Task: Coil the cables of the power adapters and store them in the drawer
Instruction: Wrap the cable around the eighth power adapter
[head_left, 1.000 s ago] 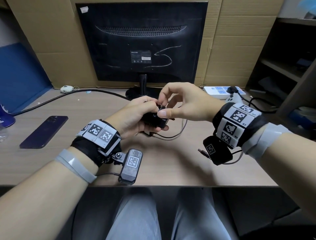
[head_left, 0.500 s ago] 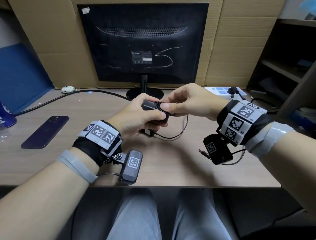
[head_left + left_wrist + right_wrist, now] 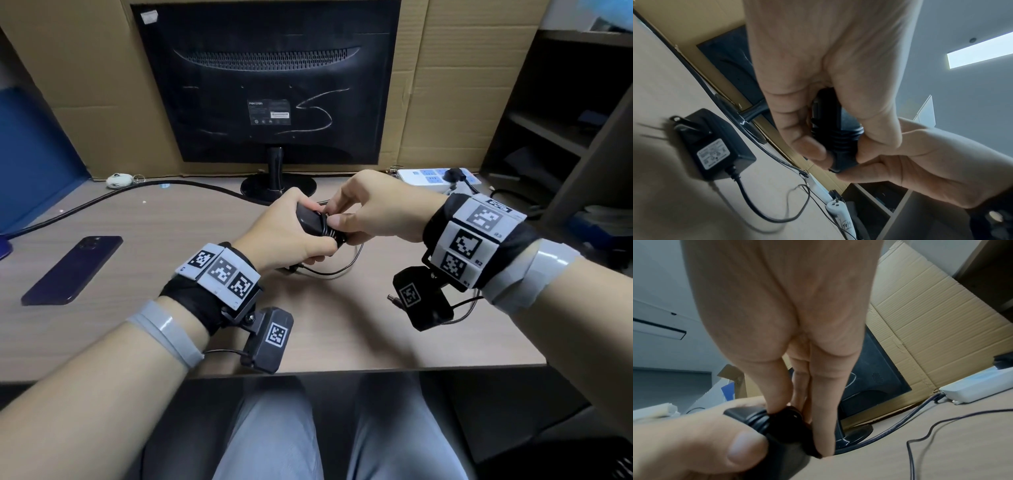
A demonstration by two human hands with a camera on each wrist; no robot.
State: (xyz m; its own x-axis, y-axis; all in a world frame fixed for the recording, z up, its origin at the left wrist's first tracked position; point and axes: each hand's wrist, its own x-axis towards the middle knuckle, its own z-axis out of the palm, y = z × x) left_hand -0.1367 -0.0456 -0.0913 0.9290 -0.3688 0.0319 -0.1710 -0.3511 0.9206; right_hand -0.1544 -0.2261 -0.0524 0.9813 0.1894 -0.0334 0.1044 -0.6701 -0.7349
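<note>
Black power adapter gripped in left hand above desk as a winding core; right hand pinching cable turns against it, stopping unravelling. Second adapter lying on desk, uncoiled.

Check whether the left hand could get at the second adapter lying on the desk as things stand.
Probably not yet. The left hand grips the adapter being wound, so it is occupied. The second adapter lies in the open on the desk, with nothing over it.
</note>
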